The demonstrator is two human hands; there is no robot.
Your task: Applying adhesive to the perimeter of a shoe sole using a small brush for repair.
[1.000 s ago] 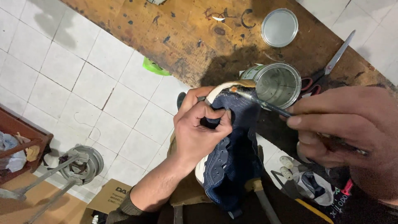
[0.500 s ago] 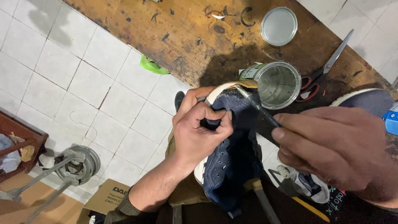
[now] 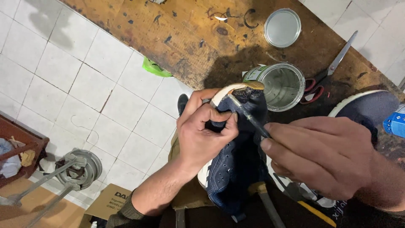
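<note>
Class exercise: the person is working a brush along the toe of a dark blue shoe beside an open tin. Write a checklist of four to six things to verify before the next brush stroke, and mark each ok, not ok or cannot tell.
1. Shoe held firm: left hand grips the dark blue shoe near the toe. Ok.
2. Brush under control: right hand pinches the brush handle. Ok.
3. Brush tip on the work: it meets the pale sole edge at the toe. Ok.
4. Brush loaded: bristles too small to judge. Cannot tell.
5. Open tin close by on the wooden bench, lid off. Ok.
6. Scissors lie beside the tin, apart from both hands. Ok.
</note>
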